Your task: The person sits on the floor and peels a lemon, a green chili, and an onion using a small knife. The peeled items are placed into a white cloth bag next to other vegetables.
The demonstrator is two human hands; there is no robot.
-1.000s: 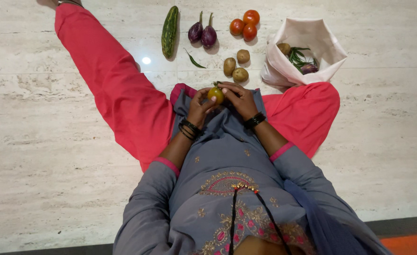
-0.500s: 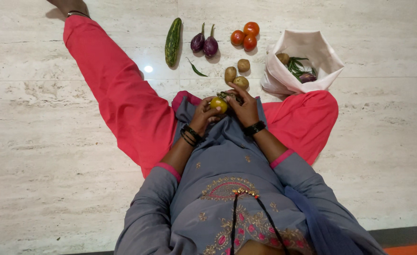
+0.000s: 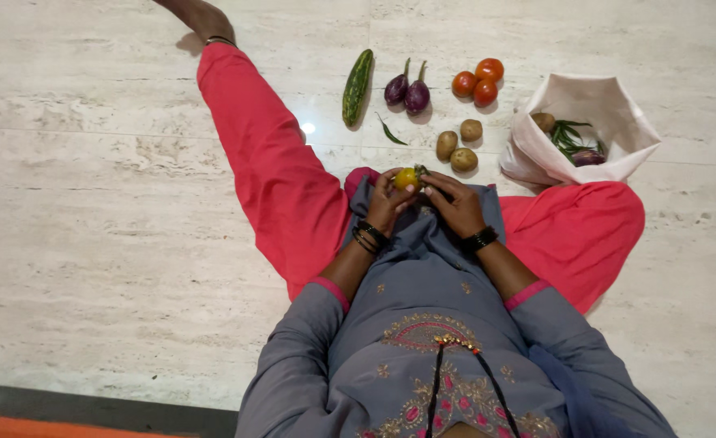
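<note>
Both hands have eased slightly forward since the earlier frames, with the small yellow vegetable raised a little above the lap. Pale marble floor (image 3: 115,203) spreads all round the grip. Beyond it lie a cucumber (image 3: 357,87), two purple eggplants (image 3: 407,92), three tomatoes (image 3: 477,80) and three potatoes (image 3: 458,146); a cloth bag (image 3: 585,130) sits to the right. The left hand (image 3: 388,200) pinches the yellow vegetable (image 3: 407,178) in its fingertips, its green stem end toward the right hand (image 3: 453,204), long axis roughly sideways. Whether the right hand's fingers clasp it, I cannot tell.
</note>
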